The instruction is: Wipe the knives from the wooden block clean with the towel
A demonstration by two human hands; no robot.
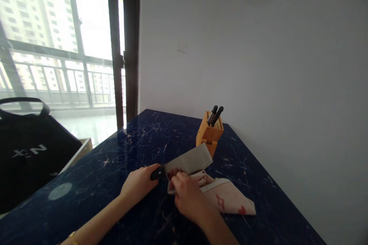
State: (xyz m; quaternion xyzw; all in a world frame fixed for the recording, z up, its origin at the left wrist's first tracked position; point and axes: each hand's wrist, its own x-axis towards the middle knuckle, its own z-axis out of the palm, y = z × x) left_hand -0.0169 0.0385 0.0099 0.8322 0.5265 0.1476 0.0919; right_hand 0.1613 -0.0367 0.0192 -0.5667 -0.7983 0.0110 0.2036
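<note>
My left hand [140, 183] is wrapped round the black handle of a cleaver [191, 160]. The cleaver's broad grey blade points to the right and tilts upward. My right hand [186, 195] is closed on a pale pink cloth [227, 195] with red marks, at the blade's lower edge near the handle. Part of the cloth is bunched under my fingers, and the rest trails to the right over the table. Just behind the blade's tip stands a wooden knife block [209, 132] with two black-handled tools in its slots.
The table [161, 130] has a dark blue marbled top. A grey wall [258, 65] runs along its right side. At the left are a black bag [31, 153] and a tall window with a railing [57, 72] outside.
</note>
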